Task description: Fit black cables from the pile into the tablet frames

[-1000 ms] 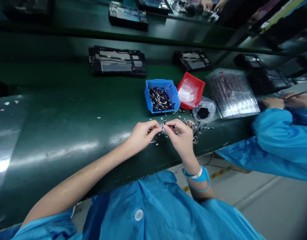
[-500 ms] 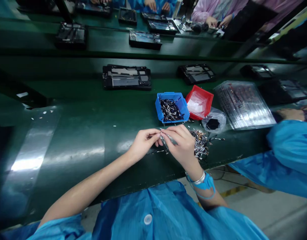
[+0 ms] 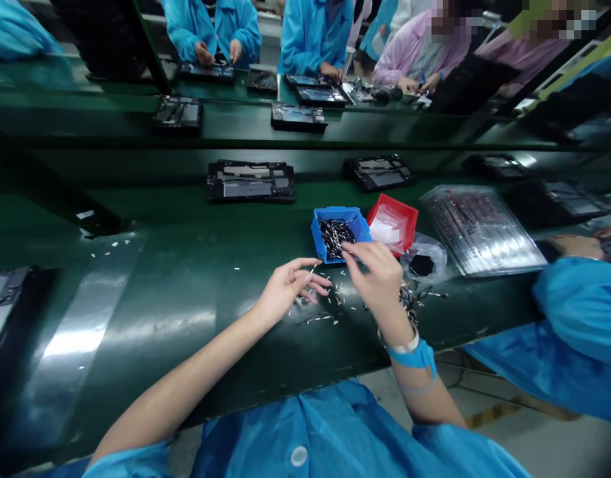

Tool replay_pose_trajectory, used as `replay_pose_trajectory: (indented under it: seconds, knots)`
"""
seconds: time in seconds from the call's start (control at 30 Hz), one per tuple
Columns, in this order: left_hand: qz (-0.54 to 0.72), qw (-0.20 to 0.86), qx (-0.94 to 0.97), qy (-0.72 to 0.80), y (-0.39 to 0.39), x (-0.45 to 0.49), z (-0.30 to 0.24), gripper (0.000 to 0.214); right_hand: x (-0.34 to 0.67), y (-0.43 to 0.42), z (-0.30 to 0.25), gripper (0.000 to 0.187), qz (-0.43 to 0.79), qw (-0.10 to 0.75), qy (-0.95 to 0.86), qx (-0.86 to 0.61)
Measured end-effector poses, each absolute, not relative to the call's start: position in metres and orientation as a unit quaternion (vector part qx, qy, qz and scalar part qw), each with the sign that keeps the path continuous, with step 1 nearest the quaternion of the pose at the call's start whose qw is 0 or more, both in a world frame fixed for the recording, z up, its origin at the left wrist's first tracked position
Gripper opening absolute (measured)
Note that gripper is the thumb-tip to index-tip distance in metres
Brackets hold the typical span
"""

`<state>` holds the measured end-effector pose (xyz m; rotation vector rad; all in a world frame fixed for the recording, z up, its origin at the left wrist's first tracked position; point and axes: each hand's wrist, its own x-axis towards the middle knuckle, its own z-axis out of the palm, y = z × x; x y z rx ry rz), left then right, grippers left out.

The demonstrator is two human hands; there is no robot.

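My left hand (image 3: pixel 288 289) hovers low over the green bench (image 3: pixel 160 292), thumb and forefinger pinching a small pale sliver (image 3: pixel 313 268), the other fingers loosely spread. My right hand (image 3: pixel 379 275) is at the front edge of the blue bin (image 3: pixel 317 234), which is full of small dark metal parts (image 3: pixel 335 237). Its fingertips are pinched together; what they hold is too small to make out. A heap of small metal parts (image 3: pixel 408 299) lies beside my right wrist. Pale scraps (image 3: pixel 335 295) are scattered between my hands.
A red bin (image 3: pixel 402 216), a clear bag with a dark lump (image 3: pixel 423 264) and a clear plastic tray (image 3: pixel 479 229) stand to the right. Black device frames (image 3: pixel 250 180) (image 3: pixel 382 171) lie on the belt behind. A co-worker's blue sleeve (image 3: pixel 578 312) is close on the right; several people work opposite.
My hands were pinched together on one small part; now they have separated. My right hand has moved up to the blue bin, the left stays with a sliver. The camera has tilted up.
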<state>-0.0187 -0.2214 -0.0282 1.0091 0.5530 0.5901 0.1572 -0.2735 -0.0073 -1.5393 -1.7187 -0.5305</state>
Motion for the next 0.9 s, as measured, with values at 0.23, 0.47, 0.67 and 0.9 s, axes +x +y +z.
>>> replay_pose_trajectory:
  seconds: [0.23, 0.47, 0.67, 0.9]
  knots:
    - [0.258, 0.798, 0.487, 0.245, -0.224, -0.018, -0.026, 0.06, 0.121, -0.288, -0.005, 0.013, -0.115, 0.357, -0.75, -0.545]
    - [0.243, 0.72, 0.593, 0.266, -0.226, -0.021, -0.025, 0.061, 0.124, -0.287, -0.002, 0.016, -0.085, 0.328, -0.769, -0.542]
    - [0.219, 0.723, 0.607, 0.247, -0.225, -0.022, -0.026, 0.066, 0.152, -0.272, -0.009, 0.018, -0.136, 0.356, -0.706, -0.597]
    - [0.227, 0.798, 0.497, 0.254, -0.218, -0.023, -0.023, 0.076, 0.162, -0.282, -0.01, 0.036, -0.199, 0.354, -0.698, -0.59]
